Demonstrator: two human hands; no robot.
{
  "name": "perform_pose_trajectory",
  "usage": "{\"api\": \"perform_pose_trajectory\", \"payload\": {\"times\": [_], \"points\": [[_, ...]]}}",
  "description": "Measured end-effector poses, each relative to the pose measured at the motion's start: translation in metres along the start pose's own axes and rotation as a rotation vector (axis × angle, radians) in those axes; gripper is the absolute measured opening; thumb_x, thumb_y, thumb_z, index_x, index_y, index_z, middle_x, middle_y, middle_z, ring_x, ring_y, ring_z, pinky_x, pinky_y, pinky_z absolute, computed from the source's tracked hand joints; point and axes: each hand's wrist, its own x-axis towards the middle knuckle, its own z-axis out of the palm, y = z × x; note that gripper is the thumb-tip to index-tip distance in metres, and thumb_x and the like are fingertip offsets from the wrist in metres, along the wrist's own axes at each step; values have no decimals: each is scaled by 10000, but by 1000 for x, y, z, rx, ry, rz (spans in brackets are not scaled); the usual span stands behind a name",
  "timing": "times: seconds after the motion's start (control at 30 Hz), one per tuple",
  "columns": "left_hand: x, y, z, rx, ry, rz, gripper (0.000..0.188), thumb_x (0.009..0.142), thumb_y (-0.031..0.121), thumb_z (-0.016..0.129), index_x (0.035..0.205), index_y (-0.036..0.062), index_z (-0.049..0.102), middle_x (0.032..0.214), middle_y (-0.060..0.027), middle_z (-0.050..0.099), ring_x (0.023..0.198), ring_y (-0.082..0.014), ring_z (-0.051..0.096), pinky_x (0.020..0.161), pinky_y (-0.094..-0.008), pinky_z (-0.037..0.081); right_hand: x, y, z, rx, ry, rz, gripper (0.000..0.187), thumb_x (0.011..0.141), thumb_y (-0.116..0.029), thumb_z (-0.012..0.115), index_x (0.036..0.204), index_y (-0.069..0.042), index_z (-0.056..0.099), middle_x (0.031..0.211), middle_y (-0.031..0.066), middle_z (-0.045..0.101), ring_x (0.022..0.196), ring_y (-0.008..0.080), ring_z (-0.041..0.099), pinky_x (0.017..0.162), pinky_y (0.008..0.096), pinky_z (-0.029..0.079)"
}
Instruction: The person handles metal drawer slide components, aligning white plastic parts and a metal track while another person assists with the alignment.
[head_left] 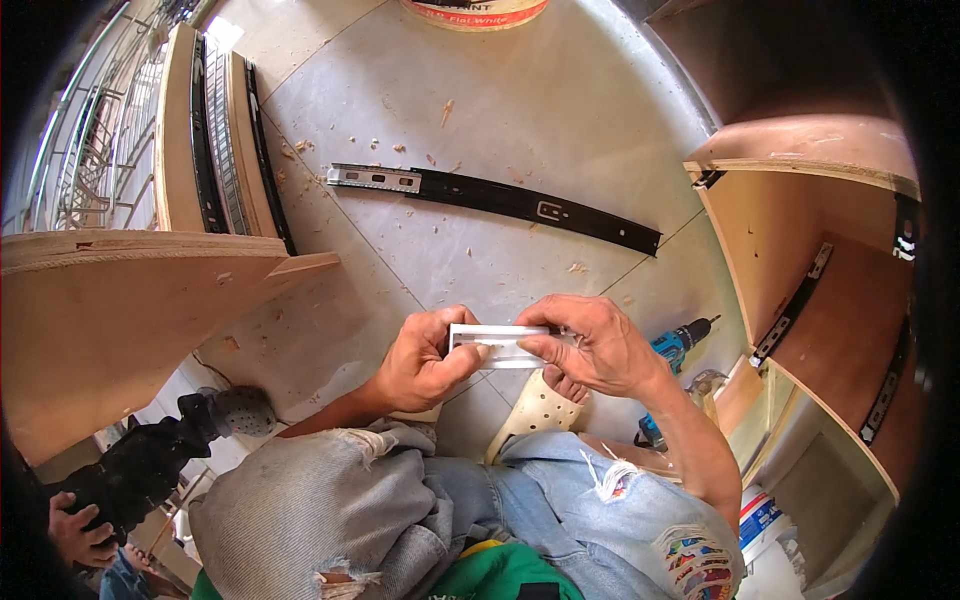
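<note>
Between my hands is a short white rail (500, 357), a channel-shaped piece with raised long edges, held level above my lap. My left hand (432, 358) grips its left end, thumb lying in the channel. My right hand (595, 345) closes on the other end, the thumb pressing inside and the fingers behind, so that end is partly hidden. On the floor beyond my hands lies a black drawer slide (520, 205) with a silver end piece (375, 179), touched by neither hand.
Wooden panels with slides (225, 140) stand at left, near wire racks (100, 130). A wooden cabinet (770, 230) is at right. A blue drill (680, 345) lies by my right forearm. Another person's hand (82, 530) is beside a black tool (140, 470). A paint bucket (475, 14) stands far ahead.
</note>
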Motion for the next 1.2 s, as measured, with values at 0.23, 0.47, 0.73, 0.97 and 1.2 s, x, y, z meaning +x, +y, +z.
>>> {"api": "perform_pose_trajectory", "payload": {"times": [0.23,0.47,0.73,0.97,1.2], "points": [[-1,4,0,80,-31,19,91,861,76,563,794,17,546,612,39,489,553,-29,411,480,-227,326,1,2,11,89,26,-24,351,982,-338,552,907,2,599,583,16,523,400,81,504,368,237,385],[0,4,-1,171,-32,23,84,838,82,574,816,3,558,618,15,513,558,-43,434,487,-241,349,4,-15,6,39,-57,291,303,940,-320,580,861,-30,607,638,167,553,592,324,545,570,395,433],[-2,9,0,237,-52,63,93,818,94,596,802,12,555,620,6,513,560,-60,435,492,-250,341,2,-8,8,24,-75,215,347,946,-333,565,804,-18,593,602,152,516,560,272,505,557,394,411],[-6,11,3,116,-28,-52,109,825,105,617,801,31,541,666,45,491,598,-35,405,510,-234,315,1,-1,10,101,-108,209,389,953,-358,563,770,-14,570,597,113,506,559,223,491,551,376,405],[1,10,1,-5,-45,-87,72,872,64,615,867,11,567,696,40,506,633,-26,439,538,-214,356,0,5,13,56,-199,99,343,977,-321,529,805,-25,547,631,150,533,569,291,526,550,396,417]]}}
